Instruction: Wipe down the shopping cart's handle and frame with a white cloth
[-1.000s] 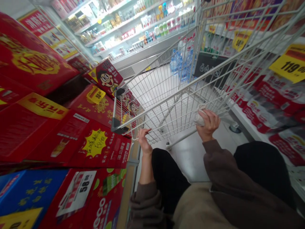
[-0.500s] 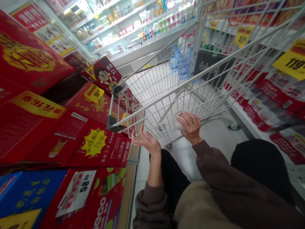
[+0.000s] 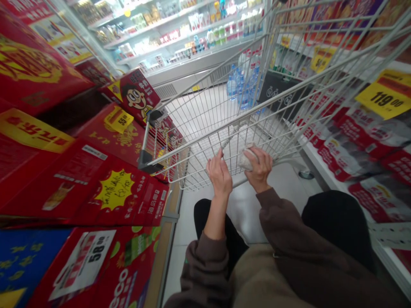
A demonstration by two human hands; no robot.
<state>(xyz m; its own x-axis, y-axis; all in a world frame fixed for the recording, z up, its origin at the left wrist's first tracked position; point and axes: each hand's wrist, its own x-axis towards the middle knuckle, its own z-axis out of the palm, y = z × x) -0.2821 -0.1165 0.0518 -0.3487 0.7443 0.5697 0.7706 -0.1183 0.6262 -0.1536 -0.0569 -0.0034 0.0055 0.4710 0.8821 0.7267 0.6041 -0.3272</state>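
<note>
A grey wire shopping cart (image 3: 201, 139) stands tilted across the view in front of my knees. My right hand (image 3: 260, 167) is closed around a crumpled whitish cloth (image 3: 247, 158), pressing it against the cart's side wires. Just left of it, my left hand (image 3: 220, 175) is at the same wire side. Its fingers are drawn together on the wires, with the index finger pointing up; the fingertips are partly hard to make out. A dark plastic corner piece (image 3: 150, 160) caps the cart's left end.
Stacked red gift boxes (image 3: 128, 188) line the left side. Shelves with red-and-white bottle packs (image 3: 349, 160) run along the right. Beyond the cart are water bottles (image 3: 245, 85) on the floor and a lit refrigerated display (image 3: 180, 40). A cart wheel (image 3: 306, 174) shows at right.
My left hand has moved right, from the cart's left end to beside my right hand, and its fingers have drawn together. My right hand keeps the cloth at nearly the same spot.
</note>
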